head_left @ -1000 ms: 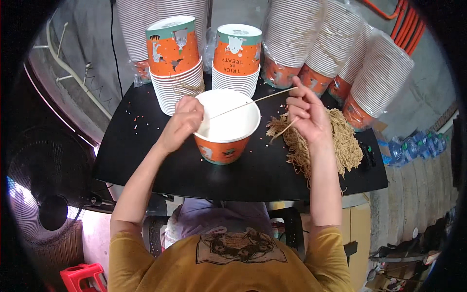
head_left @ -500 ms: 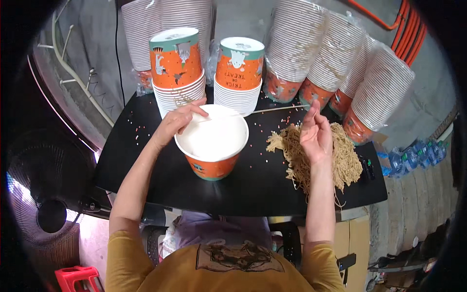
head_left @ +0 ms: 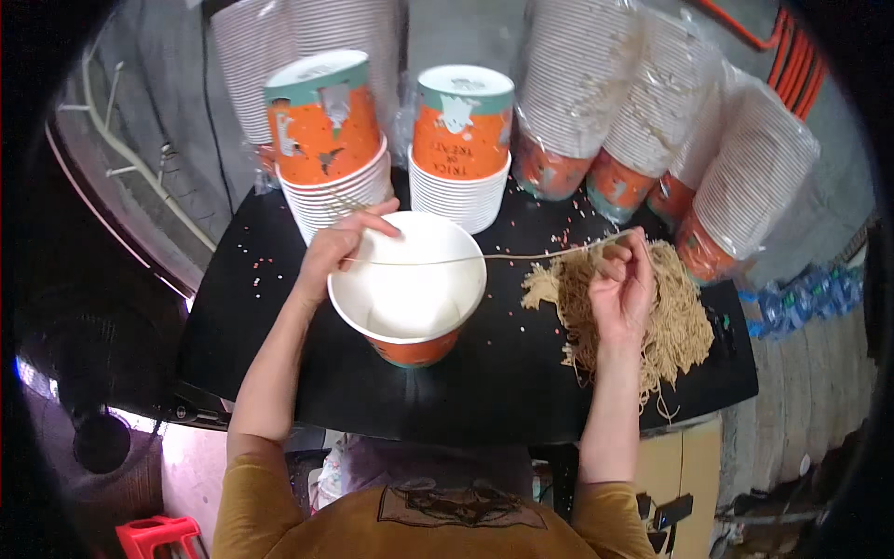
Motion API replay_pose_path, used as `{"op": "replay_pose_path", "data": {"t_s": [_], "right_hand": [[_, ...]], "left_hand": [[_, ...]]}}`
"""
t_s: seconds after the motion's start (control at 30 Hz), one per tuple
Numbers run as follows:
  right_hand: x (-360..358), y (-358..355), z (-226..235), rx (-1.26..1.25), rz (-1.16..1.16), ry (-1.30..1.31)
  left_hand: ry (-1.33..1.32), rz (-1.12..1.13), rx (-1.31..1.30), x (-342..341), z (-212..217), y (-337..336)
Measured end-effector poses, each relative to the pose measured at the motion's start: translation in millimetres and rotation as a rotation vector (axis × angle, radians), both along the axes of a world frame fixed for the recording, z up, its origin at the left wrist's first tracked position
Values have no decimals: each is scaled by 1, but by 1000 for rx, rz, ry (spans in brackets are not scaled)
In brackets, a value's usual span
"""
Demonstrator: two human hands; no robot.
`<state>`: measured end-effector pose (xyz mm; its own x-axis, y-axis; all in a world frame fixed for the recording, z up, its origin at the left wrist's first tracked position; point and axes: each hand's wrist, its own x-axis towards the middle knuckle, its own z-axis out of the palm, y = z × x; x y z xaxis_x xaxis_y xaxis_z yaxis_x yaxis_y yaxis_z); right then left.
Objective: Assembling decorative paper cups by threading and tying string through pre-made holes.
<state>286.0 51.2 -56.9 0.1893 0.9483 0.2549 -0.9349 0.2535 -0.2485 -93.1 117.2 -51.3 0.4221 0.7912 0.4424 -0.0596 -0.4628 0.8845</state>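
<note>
A white-lined paper bucket (head_left: 410,350) with an orange outside stands upright at the table's middle. My left hand (head_left: 335,250) is at its left rim, index finger stretched over the opening, other fingers bent around a thin tan cord (head_left: 521,256). This cord runs across the bucket's mouth to the right, sagging slightly. Its other end is pinched between the thumb and fingertips of my right hand (head_left: 622,289), raised over a heap of loose tan cords (head_left: 675,321). Whether the cord passes through the bucket's wall is hidden by my left hand.
Behind the bucket stand two upside-down bucket stacks, left (head_left: 326,121) and right (head_left: 461,140). Plastic-wrapped stacks (head_left: 573,84) line the back right. Small pale bits (head_left: 256,265) lie scattered on the black table (head_left: 466,401). A fan (head_left: 102,438) is at left, a red stool (head_left: 158,536) below.
My right hand has moved slightly right and lower, fingers now closed together on the cord. The cord is now lower across the bucket, and the whole view has shifted a little.
</note>
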Motion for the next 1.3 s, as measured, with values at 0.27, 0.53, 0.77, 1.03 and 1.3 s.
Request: {"op": "replay_pose_path", "data": {"t_s": [0.27, 0.53, 0.77, 1.03, 1.3], "right_hand": [[11, -22, 15, 109, -14, 226], [-3, -29, 24, -39, -243, -536], [-72, -24, 0, -257, 48, -1485], [-51, -19, -7, -235, 137, -1644], [-47, -14, -7, -361, 79, -1467]], "left_hand": [[19, -23, 87, 4, -4, -2], [-9, -31, 114, 4, -5, 1], [46, 45, -42, 5, -6, -7], [-42, 42, -35, 5, -7, -6], [-79, 33, 91, -14, -11, 12]]}}
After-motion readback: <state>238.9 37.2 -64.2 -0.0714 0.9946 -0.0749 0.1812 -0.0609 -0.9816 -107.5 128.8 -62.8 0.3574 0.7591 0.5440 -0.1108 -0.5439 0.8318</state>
